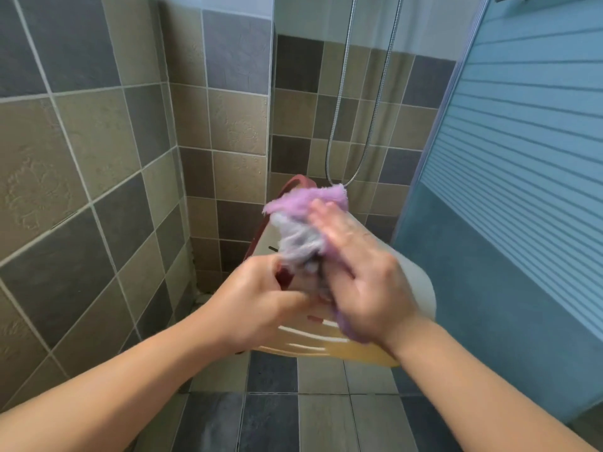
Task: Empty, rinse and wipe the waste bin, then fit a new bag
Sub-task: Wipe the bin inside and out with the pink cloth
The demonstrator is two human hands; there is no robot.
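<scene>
A whitish waste bin (421,288) with a dark red rim (290,185) is held up in front of me, tilted, its yellowish lower part towards me. My left hand (257,305) grips the bin at its red edge. My right hand (362,272) presses a purple and grey cloth (303,220) against the bin's side, fingers mostly straight over the cloth. The cloth bunches above and under the hand, and both are blurred by motion.
Tiled walls stand to the left and ahead. A metal shower hose (359,125) hangs in a loop behind the bin. A blue striped glass partition (522,158) stands at the right. The floor below (293,419) is grey and beige tile.
</scene>
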